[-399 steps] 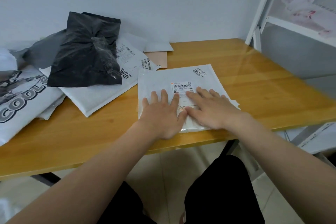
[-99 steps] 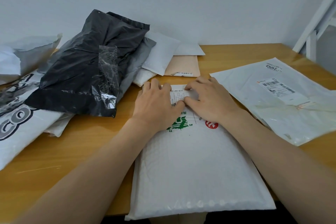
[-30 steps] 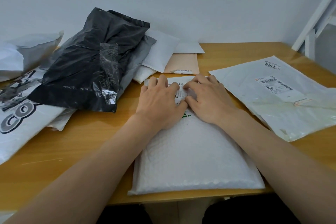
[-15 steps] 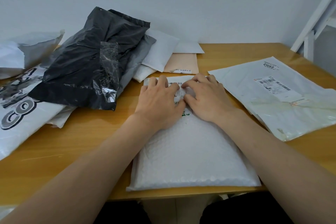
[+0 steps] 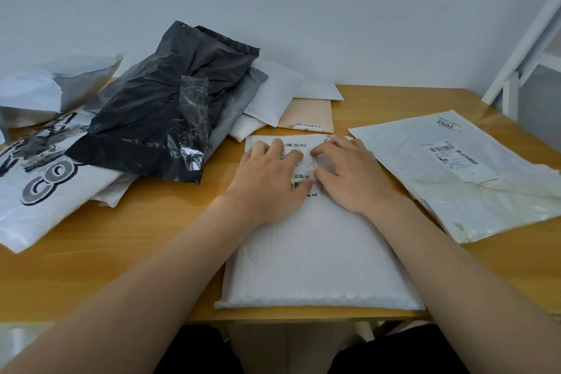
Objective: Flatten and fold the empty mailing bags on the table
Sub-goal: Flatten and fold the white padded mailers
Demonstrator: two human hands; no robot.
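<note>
Both palms down now: your left hand [image 5: 270,182] and right hand [image 5: 349,176] lie spread, pressing the white padded bubble mailer [image 5: 315,255] at the wooden table's [image 5: 151,237] near edge, likely squeezing air toward its far end.

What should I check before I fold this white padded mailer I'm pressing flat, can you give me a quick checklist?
1. Both hands on the bag: ok. The left hand and right hand press on the far half of the white padded mailer.
2. Bag flat: cannot tell; the near half looks puffy.
3. Near edge supported: not ok; it reaches the edge of the table.
4. Room to fold away from you: not ok; the peach envelope lies close beyond the far edge.
5. Right side clear: ok; the flattened white bag lies apart.
6. Bag empty: cannot tell.
</note>
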